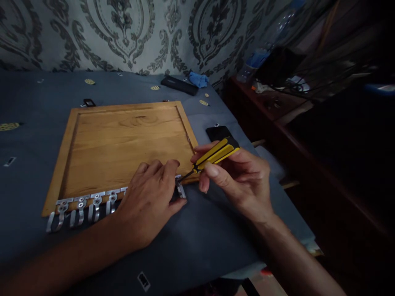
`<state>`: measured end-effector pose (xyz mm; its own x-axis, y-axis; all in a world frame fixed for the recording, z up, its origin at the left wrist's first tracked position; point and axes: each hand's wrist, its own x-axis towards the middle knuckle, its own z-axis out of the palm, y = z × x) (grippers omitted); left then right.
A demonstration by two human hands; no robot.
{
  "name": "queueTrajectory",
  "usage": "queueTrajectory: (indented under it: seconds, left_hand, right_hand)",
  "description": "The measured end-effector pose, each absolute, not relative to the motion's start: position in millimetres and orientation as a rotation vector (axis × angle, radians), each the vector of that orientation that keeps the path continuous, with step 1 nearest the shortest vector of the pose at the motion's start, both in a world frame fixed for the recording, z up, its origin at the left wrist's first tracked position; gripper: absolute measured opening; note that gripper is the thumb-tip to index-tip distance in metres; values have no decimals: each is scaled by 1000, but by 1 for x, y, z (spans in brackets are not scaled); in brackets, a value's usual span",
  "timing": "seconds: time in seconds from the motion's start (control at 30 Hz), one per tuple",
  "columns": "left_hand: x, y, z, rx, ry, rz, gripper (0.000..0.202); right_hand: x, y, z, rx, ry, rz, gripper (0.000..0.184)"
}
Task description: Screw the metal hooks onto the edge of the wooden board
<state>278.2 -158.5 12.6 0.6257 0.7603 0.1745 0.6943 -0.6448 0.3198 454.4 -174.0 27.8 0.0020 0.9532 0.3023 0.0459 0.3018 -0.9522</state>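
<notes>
A wooden framed board (132, 144) lies flat, with several silver metal hooks (82, 211) fixed in a row along its near edge. My right hand (247, 181) grips a yellow and black screwdriver (216, 155) by the handle, fingers and thumb around it. Its shaft slants down to the left, and the tip is at the metal hook (180, 189) near the board's right corner. Over the near edge lies my left hand (151, 201), its fingers bent and its thumb against that same hook. Part of the hook row is hidden beneath this hand.
The board rests on a dark blue patterned cloth (27, 172). Beyond its right side are a black phone (218, 132), a dark elongated case (179, 85) and a crumpled blue cloth (198, 79). A plastic bottle (254, 61) and cables stand on the dark wooden furniture (247, 96) at right.
</notes>
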Motion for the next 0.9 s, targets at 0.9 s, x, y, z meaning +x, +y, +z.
queueTrajectory:
  seconds: [0.9]
  left_hand:
    - [277,-159,11,2639,1197,432,47]
  right_hand:
    - [451,-173,19,-983,-1403,722,13]
